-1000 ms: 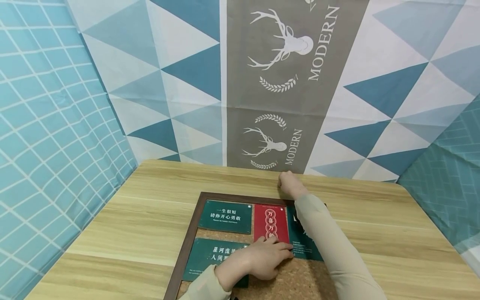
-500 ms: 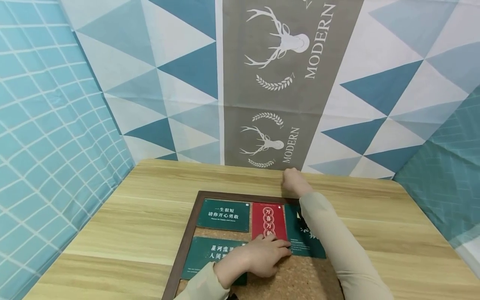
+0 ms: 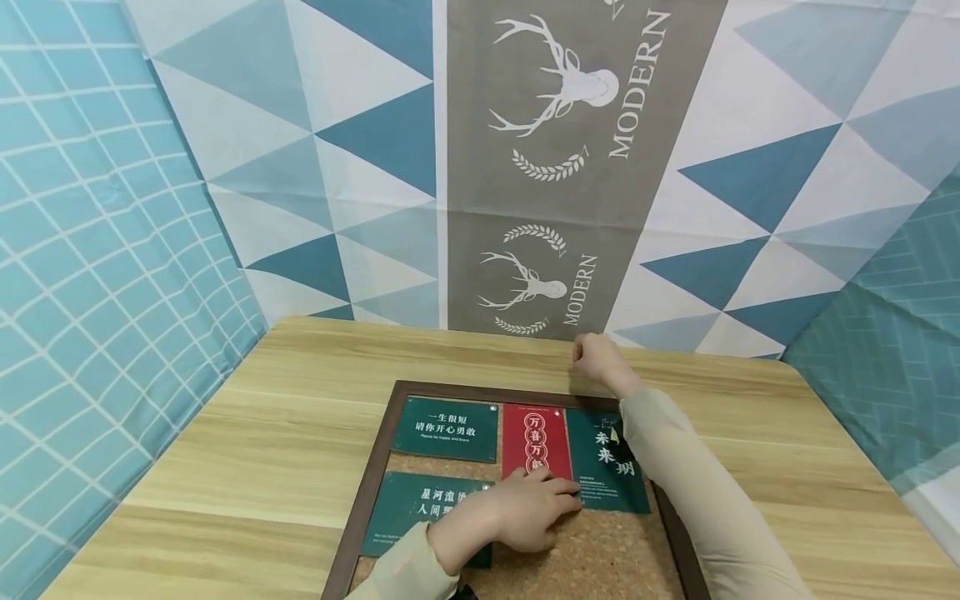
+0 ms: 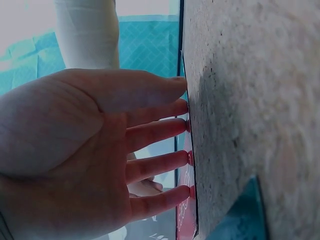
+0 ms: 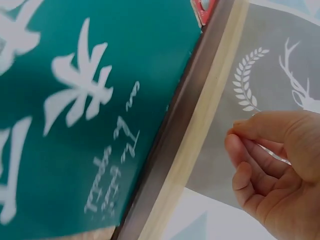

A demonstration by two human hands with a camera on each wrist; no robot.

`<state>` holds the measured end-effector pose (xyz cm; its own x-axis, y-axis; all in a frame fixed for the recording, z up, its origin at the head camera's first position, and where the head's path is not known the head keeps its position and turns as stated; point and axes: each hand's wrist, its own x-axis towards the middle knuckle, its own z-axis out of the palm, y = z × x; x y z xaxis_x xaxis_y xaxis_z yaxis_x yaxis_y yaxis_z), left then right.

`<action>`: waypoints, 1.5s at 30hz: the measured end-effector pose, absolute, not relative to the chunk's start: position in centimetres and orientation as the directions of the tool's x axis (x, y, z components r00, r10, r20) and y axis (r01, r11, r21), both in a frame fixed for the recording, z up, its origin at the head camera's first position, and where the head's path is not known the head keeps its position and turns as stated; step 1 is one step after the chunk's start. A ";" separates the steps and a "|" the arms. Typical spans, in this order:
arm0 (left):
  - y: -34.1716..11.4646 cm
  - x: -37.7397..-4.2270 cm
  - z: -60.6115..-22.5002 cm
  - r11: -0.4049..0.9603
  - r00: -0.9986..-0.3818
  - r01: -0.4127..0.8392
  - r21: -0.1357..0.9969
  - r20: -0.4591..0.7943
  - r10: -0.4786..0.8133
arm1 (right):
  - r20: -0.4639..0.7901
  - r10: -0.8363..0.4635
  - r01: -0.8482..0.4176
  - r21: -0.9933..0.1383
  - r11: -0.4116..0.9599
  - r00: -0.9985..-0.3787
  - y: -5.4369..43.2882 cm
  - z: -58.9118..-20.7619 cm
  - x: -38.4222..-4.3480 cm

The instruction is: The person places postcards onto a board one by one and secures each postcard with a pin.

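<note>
My left hand [image 3: 525, 508] lies over the lower end of a red card [image 3: 534, 433] on a framed cork board. In the left wrist view, this hand [image 4: 75, 140] has its fingers extended, their tips touching the card's edge region. My right hand [image 3: 600, 362] is above the tabletop just beyond the board's top edge. Seen from the right wrist, thumb and forefinger of that hand [image 5: 280, 175] meet at their tips while the other fingers curl; no object shows between them. A dark green card [image 3: 611, 479] with large white characters is nearest to it, partly behind the sleeve.
Two more green cards, an upper one [image 3: 446, 431] and a lower one [image 3: 397, 521], lie at the board's left. The dark brown frame [image 3: 367, 492] encloses cork [image 3: 600, 558]. Around it is a wood-grain table [image 3: 225, 475], backed by a patterned cloth [image 3: 525, 183].
My right hand and forearm have shifted right and slightly away, uncovering more white characters on the right green card. My left hand stays on the red card.
</note>
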<state>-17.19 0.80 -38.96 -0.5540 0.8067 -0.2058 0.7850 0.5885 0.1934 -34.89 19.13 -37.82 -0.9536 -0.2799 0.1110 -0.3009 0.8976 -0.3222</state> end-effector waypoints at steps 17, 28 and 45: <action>0.5 -17.3 -39.0 0.602 -0.552 0.760 0.244 -0.245 0.797 | 0.171 -0.365 -0.402 -0.321 0.857 -0.915 22.1 -38.1 -32.9; 0.6 -17.1 -39.3 0.588 -0.542 0.777 0.224 -0.238 0.806 | 0.162 -0.341 -0.377 -0.339 0.862 -0.926 23.2 -38.6 -30.9; 0.5 -17.1 -38.9 0.587 -0.544 0.773 0.241 -0.224 0.808 | 0.126 -0.316 -0.341 -0.380 0.860 -0.940 24.1 -38.9 -28.2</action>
